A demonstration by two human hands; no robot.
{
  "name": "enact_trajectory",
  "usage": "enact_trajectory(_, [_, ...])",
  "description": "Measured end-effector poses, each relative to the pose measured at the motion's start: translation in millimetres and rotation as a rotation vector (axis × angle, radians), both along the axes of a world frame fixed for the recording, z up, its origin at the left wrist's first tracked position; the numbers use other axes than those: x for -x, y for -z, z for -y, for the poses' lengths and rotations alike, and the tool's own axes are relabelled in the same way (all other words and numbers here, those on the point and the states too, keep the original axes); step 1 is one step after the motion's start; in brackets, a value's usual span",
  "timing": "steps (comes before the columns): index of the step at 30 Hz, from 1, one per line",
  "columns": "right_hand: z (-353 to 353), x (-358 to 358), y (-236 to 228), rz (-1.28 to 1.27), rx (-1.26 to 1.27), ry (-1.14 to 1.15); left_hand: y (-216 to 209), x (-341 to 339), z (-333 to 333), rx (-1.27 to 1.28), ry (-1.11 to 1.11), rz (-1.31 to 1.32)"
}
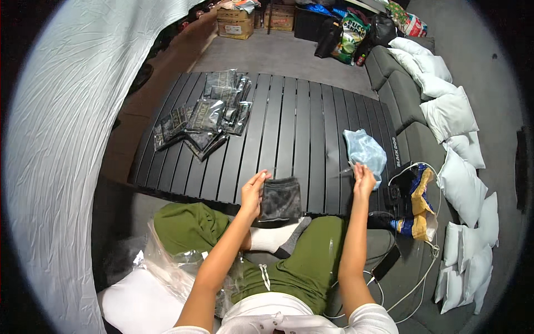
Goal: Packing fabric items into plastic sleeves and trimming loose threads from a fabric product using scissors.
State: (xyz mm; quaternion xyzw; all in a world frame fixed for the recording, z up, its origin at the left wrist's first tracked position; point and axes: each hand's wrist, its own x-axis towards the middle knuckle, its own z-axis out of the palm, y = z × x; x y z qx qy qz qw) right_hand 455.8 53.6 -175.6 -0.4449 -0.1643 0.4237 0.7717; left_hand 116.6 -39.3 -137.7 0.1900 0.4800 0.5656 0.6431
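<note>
1 head-worn fisheye view – from just above the lap [306, 264], facing down across the table [303, 139]

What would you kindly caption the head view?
Left hand at square dark cloth, right hand at crumpled light blue bundle.

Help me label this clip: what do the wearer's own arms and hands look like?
The left hand and right hand are ungloved, with slender fingers. Both forearms are bare, ending in short white sleeves at the lower edge. No watch or bracelet shows.
</note>
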Motion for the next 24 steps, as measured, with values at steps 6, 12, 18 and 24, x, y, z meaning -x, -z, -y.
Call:
enact_trajectory(6, [4.3, -14.6, -27.4, 0.844, 0.263, -0.326, 12.9, 8.2, -19.1, 0.001, 0.008, 0.037])
enact_trajectory(12, [21.5, 53.6, -73.0, 1.812, 0.492, 0.025, 20.7, 27.6, -35.2, 0.117, 0.241, -0.245])
enact_trajectory(18, [17.5, 66.8, -51.8, 2.02, 0.29, 0.073, 26.5, 31.9, -53.1, 0.01, 0.249, -0.552])
enact_trajectory(24, [4.6, 124.3, -17.3, 1.047, 0.444, -0.822, 23.7, 46.7, -65.5, 0.204, 0.409, -0.836])
